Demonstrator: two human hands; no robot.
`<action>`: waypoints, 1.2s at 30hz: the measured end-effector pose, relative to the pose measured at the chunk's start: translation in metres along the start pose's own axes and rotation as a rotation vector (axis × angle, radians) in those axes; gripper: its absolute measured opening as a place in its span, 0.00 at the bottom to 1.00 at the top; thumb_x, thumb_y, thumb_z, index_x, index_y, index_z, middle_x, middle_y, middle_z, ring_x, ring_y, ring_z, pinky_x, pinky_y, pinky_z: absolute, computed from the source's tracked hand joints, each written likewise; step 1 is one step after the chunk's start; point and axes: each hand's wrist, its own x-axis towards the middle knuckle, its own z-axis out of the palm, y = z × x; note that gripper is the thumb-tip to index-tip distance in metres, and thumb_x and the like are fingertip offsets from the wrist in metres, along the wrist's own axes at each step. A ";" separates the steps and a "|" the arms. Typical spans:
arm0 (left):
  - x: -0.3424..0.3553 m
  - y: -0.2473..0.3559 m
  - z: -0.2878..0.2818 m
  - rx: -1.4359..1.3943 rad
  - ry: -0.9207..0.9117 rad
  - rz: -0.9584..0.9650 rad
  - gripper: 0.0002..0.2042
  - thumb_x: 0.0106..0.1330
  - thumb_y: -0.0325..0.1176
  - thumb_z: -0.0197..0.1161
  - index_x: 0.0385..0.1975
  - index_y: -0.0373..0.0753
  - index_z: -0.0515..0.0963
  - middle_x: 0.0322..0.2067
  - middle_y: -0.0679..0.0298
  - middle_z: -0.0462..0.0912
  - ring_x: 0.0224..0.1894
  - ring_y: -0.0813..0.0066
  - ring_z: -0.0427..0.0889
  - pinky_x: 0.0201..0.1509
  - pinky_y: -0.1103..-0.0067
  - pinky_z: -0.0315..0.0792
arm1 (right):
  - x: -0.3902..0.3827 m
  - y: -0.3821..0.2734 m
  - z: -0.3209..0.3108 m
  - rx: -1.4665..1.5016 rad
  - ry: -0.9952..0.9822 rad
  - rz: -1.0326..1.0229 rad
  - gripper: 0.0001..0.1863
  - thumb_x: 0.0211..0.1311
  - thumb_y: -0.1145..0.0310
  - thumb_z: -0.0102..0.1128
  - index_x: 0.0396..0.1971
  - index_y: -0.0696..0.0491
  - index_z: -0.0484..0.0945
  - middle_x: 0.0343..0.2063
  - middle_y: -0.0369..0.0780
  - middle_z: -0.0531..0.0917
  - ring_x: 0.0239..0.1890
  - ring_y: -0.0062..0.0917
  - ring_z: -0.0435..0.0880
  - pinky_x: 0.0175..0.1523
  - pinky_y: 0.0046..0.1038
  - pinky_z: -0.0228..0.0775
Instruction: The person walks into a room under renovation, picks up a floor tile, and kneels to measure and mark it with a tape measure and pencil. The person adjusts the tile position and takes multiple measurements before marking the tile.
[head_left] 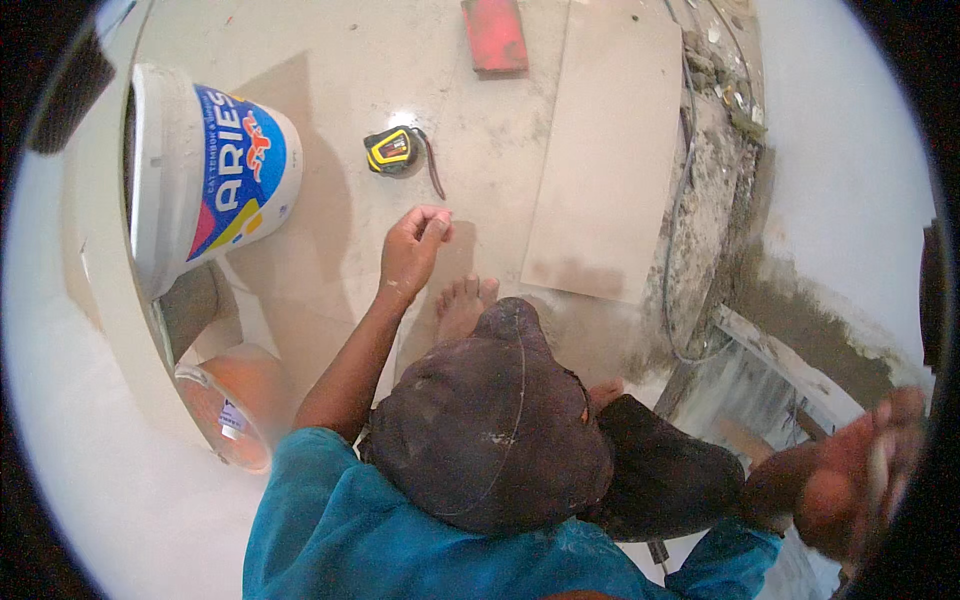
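Note:
My left hand [412, 252] is held low over the beige floor, its thumb and fingers drawn together in a pinch. Whatever lies between them, if anything, is hidden. Just beyond it rests a yellow and black tape measure [392, 150], its dark strap trailing toward the hand; the two are apart. Out at the right edge, my right hand [862, 470] is raised and blurred. Its fingers are curled, and a thin pale edge shows among them, too smeared to name. Between my arms are my bent knees in dark trousers [495, 420], with bare toes [465, 297] past them.
A large beige tile [603, 150] lies right of the tape measure, with a red block [495, 38] at its far left. Rubble [715, 190] and a grey cable [668, 270] run along the right wall. On the left are a tilted white paint bucket [170, 170] and an orange bucket [245, 385].

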 end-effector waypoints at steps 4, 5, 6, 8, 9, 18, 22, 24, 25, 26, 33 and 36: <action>0.044 0.005 -0.010 0.673 0.462 0.371 0.22 0.61 0.41 0.68 0.50 0.35 0.75 0.49 0.49 0.78 0.56 0.57 0.74 0.62 0.67 0.65 | -0.002 0.032 0.034 -0.514 -0.400 -0.035 0.14 0.66 0.69 0.56 0.46 0.63 0.76 0.42 0.48 0.81 0.43 0.38 0.81 0.53 0.37 0.74; 0.057 0.011 -0.015 0.788 0.496 0.519 0.24 0.59 0.42 0.69 0.52 0.35 0.74 0.52 0.49 0.76 0.59 0.54 0.71 0.64 0.65 0.62 | -0.014 0.047 0.051 -0.323 -0.401 0.149 0.12 0.66 0.73 0.56 0.47 0.62 0.75 0.41 0.47 0.81 0.41 0.36 0.82 0.52 0.36 0.74; 0.068 0.018 -0.020 0.912 0.509 0.518 0.27 0.58 0.42 0.70 0.54 0.36 0.72 0.55 0.48 0.73 0.61 0.51 0.68 0.66 0.63 0.59 | -0.020 0.056 0.055 -0.309 -0.348 0.196 0.13 0.66 0.74 0.57 0.48 0.61 0.74 0.39 0.45 0.81 0.39 0.33 0.83 0.49 0.33 0.75; 0.084 0.033 -0.009 0.904 0.329 0.699 0.23 0.60 0.41 0.68 0.51 0.35 0.75 0.51 0.49 0.77 0.57 0.54 0.73 0.63 0.66 0.63 | -0.035 0.072 0.051 -0.289 -0.304 0.473 0.13 0.63 0.71 0.60 0.46 0.58 0.76 0.37 0.42 0.82 0.38 0.27 0.83 0.47 0.29 0.75; 0.084 0.041 0.001 0.903 0.227 0.743 0.21 0.61 0.40 0.68 0.49 0.35 0.76 0.49 0.50 0.78 0.55 0.55 0.75 0.61 0.67 0.65 | -0.044 0.078 0.045 -0.250 -0.264 0.649 0.12 0.62 0.69 0.62 0.44 0.56 0.78 0.37 0.41 0.84 0.38 0.24 0.82 0.48 0.28 0.74; 0.035 0.126 0.137 0.268 -0.640 0.654 0.10 0.66 0.37 0.62 0.35 0.35 0.82 0.33 0.58 0.85 0.40 0.65 0.83 0.48 0.74 0.74 | -0.106 0.097 0.032 0.126 -0.272 1.141 0.11 0.65 0.62 0.61 0.38 0.54 0.78 0.30 0.33 0.78 0.29 0.16 0.76 0.34 0.20 0.70; 0.067 0.109 0.130 0.414 -0.579 0.567 0.15 0.63 0.41 0.66 0.44 0.39 0.80 0.44 0.55 0.82 0.48 0.60 0.80 0.53 0.69 0.71 | -0.120 0.089 0.047 0.098 -0.461 1.086 0.10 0.63 0.62 0.61 0.37 0.52 0.82 0.33 0.36 0.84 0.35 0.19 0.81 0.41 0.26 0.73; 0.081 0.082 0.094 0.808 -0.159 0.721 0.25 0.57 0.46 0.70 0.52 0.42 0.76 0.53 0.50 0.75 0.56 0.55 0.73 0.58 0.65 0.67 | -0.126 0.089 0.049 0.236 -0.408 1.137 0.09 0.61 0.63 0.62 0.38 0.51 0.82 0.37 0.38 0.84 0.37 0.23 0.82 0.43 0.28 0.74; 0.090 0.068 0.078 0.958 0.060 0.874 0.30 0.53 0.48 0.72 0.55 0.43 0.74 0.58 0.48 0.72 0.60 0.52 0.70 0.60 0.63 0.65 | -0.130 0.092 0.049 0.122 -0.471 0.998 0.09 0.60 0.64 0.62 0.38 0.50 0.82 0.37 0.39 0.84 0.38 0.26 0.82 0.44 0.30 0.74; 0.098 0.053 0.057 1.155 0.095 0.705 0.37 0.48 0.50 0.75 0.59 0.44 0.72 0.61 0.45 0.67 0.63 0.49 0.65 0.63 0.61 0.62 | -0.134 0.096 0.048 0.015 -0.525 0.864 0.09 0.59 0.64 0.63 0.38 0.50 0.82 0.38 0.40 0.83 0.39 0.29 0.82 0.44 0.31 0.74; 0.166 -0.006 -0.067 1.288 -0.375 0.468 0.34 0.52 0.42 0.73 0.59 0.39 0.70 0.51 0.48 0.77 0.55 0.49 0.73 0.58 0.60 0.69 | -0.197 0.118 0.026 -0.162 -0.783 0.639 0.06 0.58 0.67 0.59 0.31 0.51 0.72 0.29 0.39 0.78 0.35 0.37 0.80 0.38 0.37 0.70; 0.180 -0.003 -0.074 1.052 -0.483 0.412 0.30 0.57 0.40 0.69 0.58 0.37 0.69 0.42 0.55 0.80 0.46 0.57 0.78 0.49 0.66 0.73 | -0.256 0.108 0.022 -0.106 -0.708 0.695 0.05 0.59 0.67 0.57 0.29 0.51 0.71 0.29 0.40 0.78 0.35 0.39 0.80 0.37 0.40 0.70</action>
